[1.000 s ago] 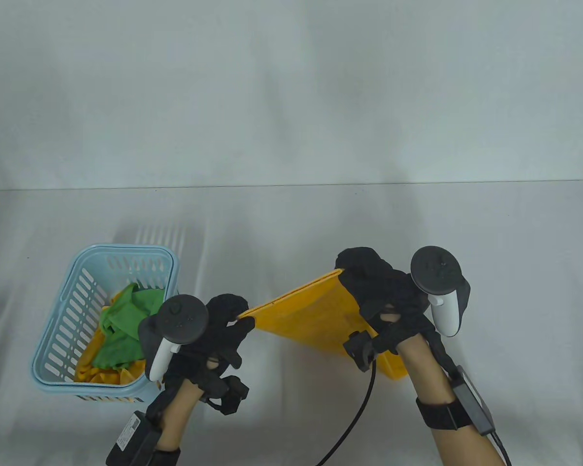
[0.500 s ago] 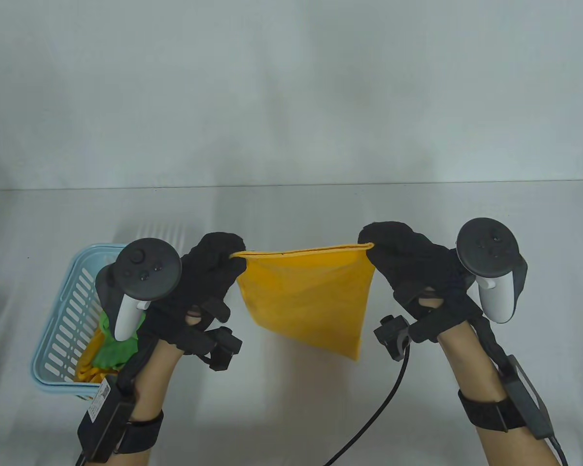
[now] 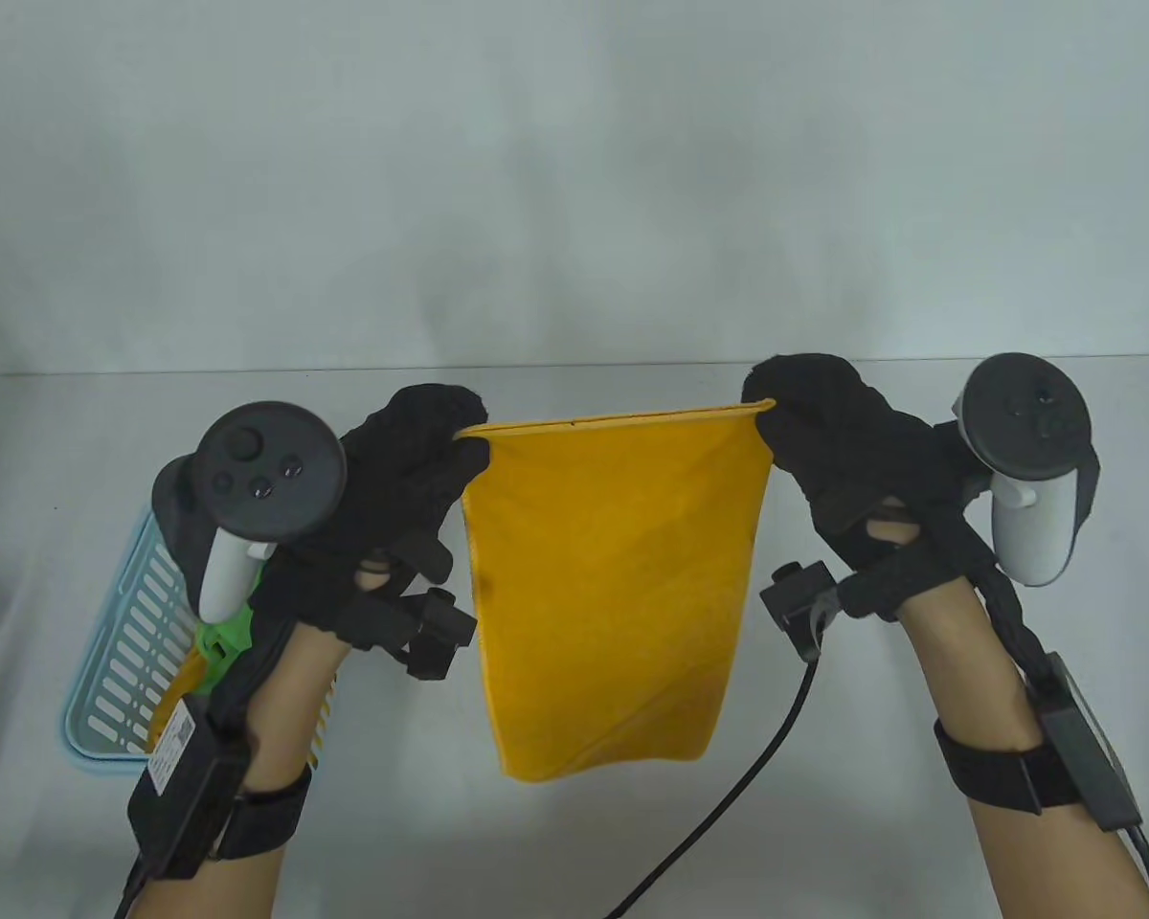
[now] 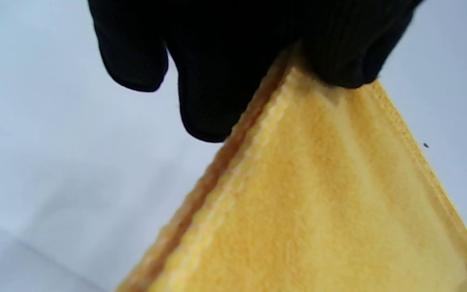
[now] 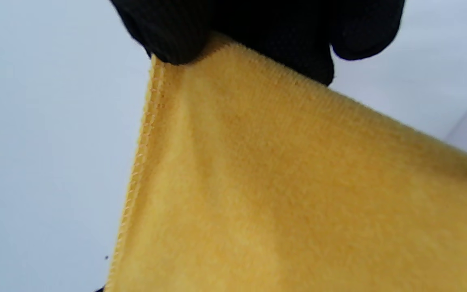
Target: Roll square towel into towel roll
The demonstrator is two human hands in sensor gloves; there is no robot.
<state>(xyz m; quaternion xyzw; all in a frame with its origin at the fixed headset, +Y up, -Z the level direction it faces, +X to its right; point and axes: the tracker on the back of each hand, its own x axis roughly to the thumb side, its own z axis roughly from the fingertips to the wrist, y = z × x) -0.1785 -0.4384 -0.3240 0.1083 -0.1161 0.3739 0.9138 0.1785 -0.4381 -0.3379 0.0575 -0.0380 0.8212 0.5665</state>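
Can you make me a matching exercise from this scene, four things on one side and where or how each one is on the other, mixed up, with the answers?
Things:
1. yellow towel
2. basket
3. green cloth
4. black cable

Places or states:
A. lies inside the basket
B. hangs spread, pinched at both top corners
C. stands at the table's left, partly behind the left hand
D. trails down from the right hand

Pairs: 1-B, 2-C, 3-A, 4-D
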